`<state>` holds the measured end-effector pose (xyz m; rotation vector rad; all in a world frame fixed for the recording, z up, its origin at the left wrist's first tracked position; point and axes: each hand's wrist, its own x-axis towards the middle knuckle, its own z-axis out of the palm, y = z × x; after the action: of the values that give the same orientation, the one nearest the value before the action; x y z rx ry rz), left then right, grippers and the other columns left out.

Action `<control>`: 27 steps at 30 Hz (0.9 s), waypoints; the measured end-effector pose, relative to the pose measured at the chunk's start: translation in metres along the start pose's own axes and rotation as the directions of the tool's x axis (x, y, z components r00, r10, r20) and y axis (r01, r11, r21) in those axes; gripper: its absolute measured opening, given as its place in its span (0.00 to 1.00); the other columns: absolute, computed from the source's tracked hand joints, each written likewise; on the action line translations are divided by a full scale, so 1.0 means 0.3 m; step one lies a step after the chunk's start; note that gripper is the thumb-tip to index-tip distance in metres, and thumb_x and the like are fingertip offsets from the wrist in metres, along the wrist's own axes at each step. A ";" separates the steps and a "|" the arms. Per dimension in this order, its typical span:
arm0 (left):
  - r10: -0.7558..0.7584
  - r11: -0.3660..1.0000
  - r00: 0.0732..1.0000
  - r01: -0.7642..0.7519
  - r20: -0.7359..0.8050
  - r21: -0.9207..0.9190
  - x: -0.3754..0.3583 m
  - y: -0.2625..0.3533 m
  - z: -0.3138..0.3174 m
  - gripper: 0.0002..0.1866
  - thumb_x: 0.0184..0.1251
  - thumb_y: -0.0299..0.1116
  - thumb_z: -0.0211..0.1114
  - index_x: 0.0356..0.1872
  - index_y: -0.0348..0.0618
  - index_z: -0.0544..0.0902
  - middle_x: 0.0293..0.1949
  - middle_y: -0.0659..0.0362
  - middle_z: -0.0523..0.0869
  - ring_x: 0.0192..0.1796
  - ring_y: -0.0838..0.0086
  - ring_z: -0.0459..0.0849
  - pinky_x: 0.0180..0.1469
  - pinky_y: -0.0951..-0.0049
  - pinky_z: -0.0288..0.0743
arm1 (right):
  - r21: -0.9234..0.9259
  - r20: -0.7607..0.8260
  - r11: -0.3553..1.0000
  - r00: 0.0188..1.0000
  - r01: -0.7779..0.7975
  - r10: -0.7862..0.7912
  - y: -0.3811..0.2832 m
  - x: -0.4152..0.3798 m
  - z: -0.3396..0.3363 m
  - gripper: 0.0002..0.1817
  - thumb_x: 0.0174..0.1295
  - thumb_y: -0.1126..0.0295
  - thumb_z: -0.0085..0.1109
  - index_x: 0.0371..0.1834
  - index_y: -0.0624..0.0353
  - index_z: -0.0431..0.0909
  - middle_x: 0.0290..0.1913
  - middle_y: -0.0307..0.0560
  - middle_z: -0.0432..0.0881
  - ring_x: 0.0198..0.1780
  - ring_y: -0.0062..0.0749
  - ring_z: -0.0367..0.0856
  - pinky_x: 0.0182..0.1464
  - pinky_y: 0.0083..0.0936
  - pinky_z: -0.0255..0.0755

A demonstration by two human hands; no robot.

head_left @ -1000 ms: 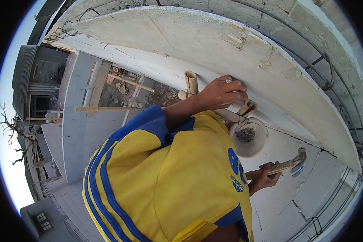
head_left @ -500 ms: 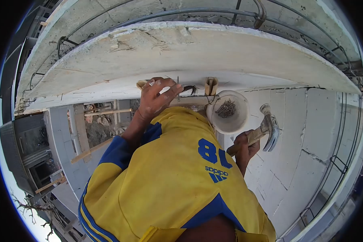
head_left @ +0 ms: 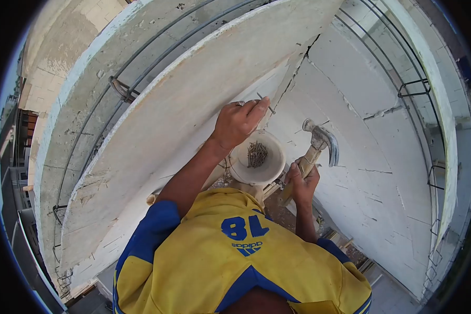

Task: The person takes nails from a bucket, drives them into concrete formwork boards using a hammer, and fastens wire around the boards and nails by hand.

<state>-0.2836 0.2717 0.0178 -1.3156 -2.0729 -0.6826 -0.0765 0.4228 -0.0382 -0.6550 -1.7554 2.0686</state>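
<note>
My left hand (head_left: 239, 121) pinches a nail (head_left: 271, 110) between thumb and fingertips, both of its ends showing past the fingers. It reaches out beyond a white bucket (head_left: 273, 170), near the corner where two walls meet. Inside the bucket lies a heap of nails (head_left: 257, 154). My right hand (head_left: 302, 183) is wrapped around the wooden handle of a claw hammer (head_left: 324, 140), close to the bucket's right side. The hammer's metal head points up and its claw curves to the right.
A long pale board (head_left: 193, 83) stands along the left, with steel rebar (head_left: 152, 65) behind its top edge. To the right rises a white block wall (head_left: 371, 152) with cracked joints. More rebar (head_left: 414, 86) runs along that wall's far side.
My view has turned right toward the corner. My left hand has reached forward and right with the nail, now past the bucket. The right hand still holds the hammer.
</note>
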 end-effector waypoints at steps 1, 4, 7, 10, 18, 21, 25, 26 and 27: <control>-0.014 1.000 1.000 0.014 -0.022 0.020 0.006 -0.014 0.022 0.18 0.58 0.25 0.67 0.52 0.39 0.82 0.28 0.60 0.84 0.24 0.71 0.84 0.26 0.71 0.78 | -0.010 -0.026 1.000 1.000 -0.001 0.001 0.005 -0.014 -0.009 0.09 0.68 0.70 0.60 0.40 0.62 0.70 0.22 0.39 0.76 0.19 0.21 0.74 0.24 0.20 0.68; -0.038 0.999 0.998 0.040 -0.058 0.029 0.014 -0.039 0.063 0.14 0.58 0.24 0.69 0.46 0.38 0.83 0.28 0.58 0.84 0.24 0.68 0.84 0.25 0.70 0.78 | -0.036 -0.074 0.999 0.997 -0.006 0.003 0.031 -0.058 -0.042 0.09 0.69 0.70 0.58 0.40 0.62 0.69 0.21 0.40 0.75 0.18 0.22 0.73 0.22 0.21 0.68; -0.048 0.999 0.997 0.048 -0.065 0.004 0.031 -0.024 0.065 0.13 0.58 0.24 0.69 0.45 0.38 0.83 0.27 0.57 0.84 0.24 0.66 0.84 0.24 0.69 0.78 | -0.065 -0.087 0.998 0.996 0.000 -0.006 0.041 -0.085 -0.045 0.09 0.70 0.69 0.58 0.40 0.62 0.69 0.22 0.40 0.75 0.19 0.22 0.73 0.23 0.21 0.68; -0.056 0.998 0.997 0.057 -0.044 0.019 0.055 -0.014 0.046 0.13 0.61 0.24 0.66 0.48 0.37 0.82 0.28 0.57 0.84 0.22 0.66 0.84 0.24 0.68 0.78 | -0.052 -0.082 0.998 0.996 0.018 -0.022 0.028 -0.076 -0.016 0.09 0.70 0.68 0.59 0.39 0.62 0.71 0.22 0.39 0.76 0.20 0.21 0.74 0.24 0.20 0.69; -0.162 0.986 0.986 0.163 -0.036 0.041 0.019 0.010 -0.060 0.12 0.54 0.21 0.73 0.40 0.38 0.84 0.26 0.54 0.85 0.23 0.65 0.84 0.23 0.68 0.78 | -0.047 -0.010 0.998 0.999 0.034 -0.035 0.030 -0.040 0.066 0.09 0.70 0.68 0.59 0.39 0.63 0.73 0.23 0.39 0.77 0.23 0.20 0.75 0.27 0.20 0.70; -0.175 0.984 0.982 0.177 -0.066 0.025 -0.013 0.001 -0.088 0.14 0.53 0.20 0.73 0.42 0.37 0.84 0.26 0.55 0.85 0.23 0.66 0.84 0.23 0.67 0.77 | -0.036 0.052 0.999 0.998 0.030 -0.028 0.049 -0.036 0.075 0.09 0.70 0.68 0.59 0.40 0.64 0.73 0.25 0.40 0.78 0.23 0.19 0.75 0.27 0.20 0.71; -0.113 0.993 0.993 0.114 0.034 -0.022 -0.167 0.076 -0.255 0.16 0.58 0.29 0.70 0.48 0.40 0.83 0.30 0.61 0.85 0.24 0.72 0.83 0.26 0.72 0.76 | -0.111 0.054 0.993 0.998 0.037 -0.031 0.040 -0.058 0.104 0.10 0.71 0.68 0.58 0.39 0.65 0.73 0.24 0.41 0.78 0.23 0.21 0.75 0.29 0.22 0.71; -0.104 0.994 0.987 0.100 0.120 0.037 -0.246 0.094 -0.302 0.17 0.59 0.32 0.68 0.50 0.41 0.83 0.31 0.63 0.84 0.26 0.73 0.83 0.28 0.72 0.76 | -0.157 0.039 0.987 0.999 0.020 -0.014 0.044 -0.067 0.109 0.09 0.70 0.70 0.58 0.38 0.65 0.73 0.23 0.41 0.78 0.24 0.23 0.75 0.30 0.22 0.70; -0.116 0.993 0.988 0.113 0.104 0.040 -0.311 0.120 -0.351 0.18 0.57 0.29 0.71 0.49 0.39 0.83 0.30 0.61 0.85 0.24 0.74 0.83 0.29 0.74 0.78 | -0.164 0.075 0.985 0.996 0.060 -0.048 0.037 -0.073 0.120 0.07 0.70 0.72 0.56 0.36 0.65 0.73 0.23 0.42 0.78 0.25 0.23 0.76 0.31 0.23 0.71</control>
<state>-0.1975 0.1555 0.0292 -1.2458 -2.2495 -0.6363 -0.0779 0.3793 -0.0420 -0.5787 -1.9794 1.9467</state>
